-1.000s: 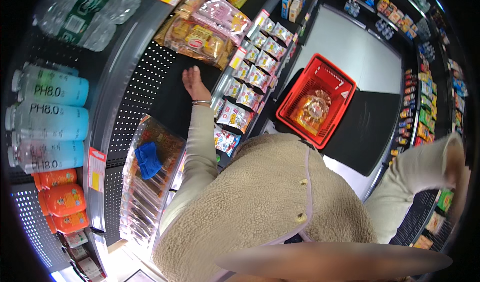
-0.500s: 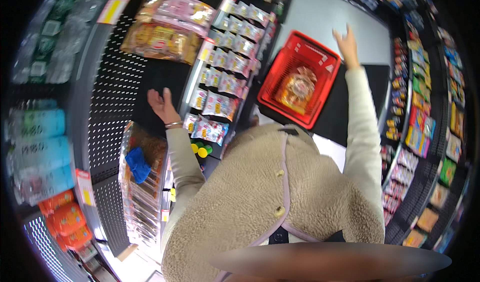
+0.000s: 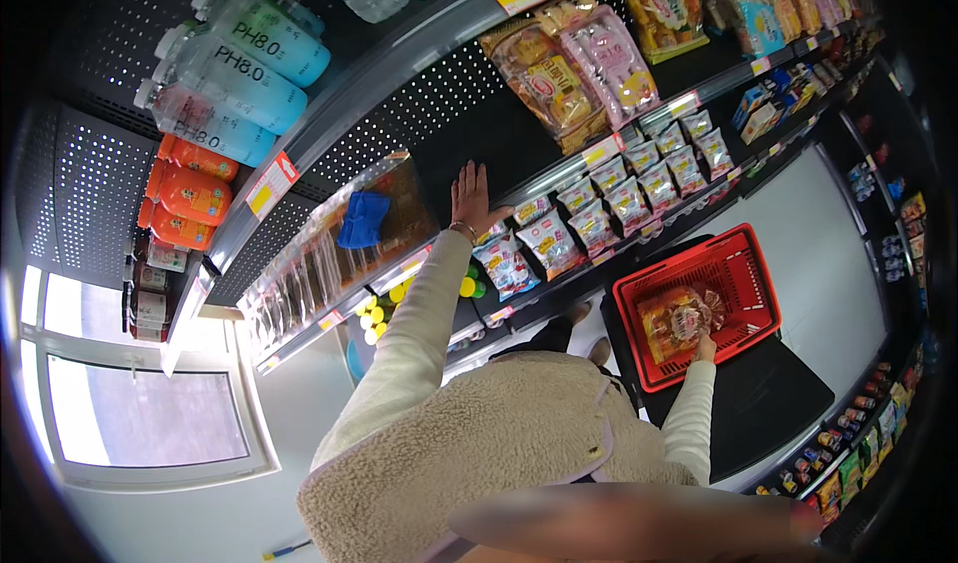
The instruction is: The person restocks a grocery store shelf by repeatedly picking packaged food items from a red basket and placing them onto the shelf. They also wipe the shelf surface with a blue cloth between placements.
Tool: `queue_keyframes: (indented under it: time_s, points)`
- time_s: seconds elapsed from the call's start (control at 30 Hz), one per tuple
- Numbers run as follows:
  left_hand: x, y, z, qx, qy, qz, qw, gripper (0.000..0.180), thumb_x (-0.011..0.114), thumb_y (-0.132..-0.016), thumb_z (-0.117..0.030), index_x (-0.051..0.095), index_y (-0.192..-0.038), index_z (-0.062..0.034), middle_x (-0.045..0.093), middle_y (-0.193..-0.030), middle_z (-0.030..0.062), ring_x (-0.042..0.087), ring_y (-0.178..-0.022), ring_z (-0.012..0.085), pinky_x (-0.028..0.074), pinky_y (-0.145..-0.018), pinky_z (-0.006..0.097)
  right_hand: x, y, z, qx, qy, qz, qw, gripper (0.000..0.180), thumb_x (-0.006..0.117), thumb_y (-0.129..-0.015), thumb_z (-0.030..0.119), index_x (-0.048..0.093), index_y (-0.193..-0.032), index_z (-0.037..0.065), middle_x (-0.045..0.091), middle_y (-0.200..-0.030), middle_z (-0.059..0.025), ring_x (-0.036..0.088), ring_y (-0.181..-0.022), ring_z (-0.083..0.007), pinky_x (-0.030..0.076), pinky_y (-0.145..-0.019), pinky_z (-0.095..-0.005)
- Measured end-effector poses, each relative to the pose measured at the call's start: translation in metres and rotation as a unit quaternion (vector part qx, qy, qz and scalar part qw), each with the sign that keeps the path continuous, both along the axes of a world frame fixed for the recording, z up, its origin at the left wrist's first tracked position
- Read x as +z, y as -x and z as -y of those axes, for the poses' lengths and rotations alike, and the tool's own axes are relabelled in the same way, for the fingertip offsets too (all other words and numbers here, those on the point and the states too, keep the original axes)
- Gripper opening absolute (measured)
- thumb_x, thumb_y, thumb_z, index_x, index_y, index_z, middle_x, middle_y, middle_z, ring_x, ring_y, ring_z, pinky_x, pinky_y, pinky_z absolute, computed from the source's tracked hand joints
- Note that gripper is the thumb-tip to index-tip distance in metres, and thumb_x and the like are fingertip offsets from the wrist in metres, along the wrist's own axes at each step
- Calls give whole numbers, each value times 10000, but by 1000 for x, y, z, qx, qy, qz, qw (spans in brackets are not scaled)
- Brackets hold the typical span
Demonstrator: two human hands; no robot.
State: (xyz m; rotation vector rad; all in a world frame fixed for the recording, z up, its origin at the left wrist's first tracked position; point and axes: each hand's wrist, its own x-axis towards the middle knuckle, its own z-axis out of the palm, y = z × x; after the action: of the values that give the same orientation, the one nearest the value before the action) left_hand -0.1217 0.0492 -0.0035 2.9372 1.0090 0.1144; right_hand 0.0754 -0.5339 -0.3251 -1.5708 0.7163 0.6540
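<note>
My left hand (image 3: 471, 200) lies with its fingers stretched out on a dark shelf, between a long clear-wrapped row of packages (image 3: 329, 244) and small snack bags (image 3: 547, 244). A blue cloth-like item (image 3: 363, 220) rests on top of that row. My right hand (image 3: 706, 349) reaches over the near rim of a red basket (image 3: 750, 249). Its fingers are closed at the edge of a clear bag of bread (image 3: 671, 325) inside the basket. The fingertips are partly hidden against the bag.
The basket stands on a black surface (image 3: 788, 383). Bread packages (image 3: 559, 84) lie farther along the shelf. Blue-and-clear bottles (image 3: 239, 84) and orange bottles (image 3: 195, 196) stand at upper left. A window (image 3: 150, 413) is at lower left, and more snack shelves (image 3: 848, 453) at lower right.
My view has turned toward the left-hand shelf. My right hand has come from beyond the basket to the bag inside it. My left hand has gone from raised to flat on the shelf.
</note>
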Motion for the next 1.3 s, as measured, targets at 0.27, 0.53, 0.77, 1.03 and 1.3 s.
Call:
queue_keyframes:
  time_s: [0.27,0.53,0.77,1.03,1.3]
  points:
    - [-17,5,-20,-49,-56,-68,995,1070,743,-778,-546,248,-1531,33,247,-1588,259,196,-1493,382,177,-1207,480,-9,43,-33,-136,-47,-78,986,458,634,-897,379,655,-1141,-8,695,-991,-133,660,-831,-248,532,-675,-418]
    - [-5,4,-22,-96,2,2,995,1109,722,-777,-618,227,-1537,20,199,-1586,283,195,-1476,424,192,-1193,512,-36,45,-46,-16,188,-135,973,593,769,-783,377,662,-1120,-100,703,-1074,-250,678,-985,-368,501,-861,-407]
    - [-2,4,-19,-101,32,3,994,1104,728,-789,-608,223,-1535,29,169,-1593,285,165,-1487,418,172,-1201,508,-64,42,-68,-78,272,-125,951,817,796,-757,394,481,-1283,-147,580,-1276,-331,599,-1179,-399,475,-985,-393]
    - [-1,9,-22,-99,41,5,994,1121,759,-769,-580,207,-1542,15,179,-1591,281,172,-1485,420,176,-1198,510,-94,40,-73,-57,260,-180,947,1023,914,-618,443,444,-1327,-126,509,-1354,-340,570,-1201,-393,446,-1038,-410]
    - [-7,9,-21,-100,14,-8,995,1112,789,-761,-483,187,-1535,42,173,-1585,289,193,-1475,425,175,-1202,492,-88,33,-74,-298,-179,-224,911,455,649,-900,226,572,-1303,30,599,-1264,-111,540,-1118,-268,494,-902,-449]
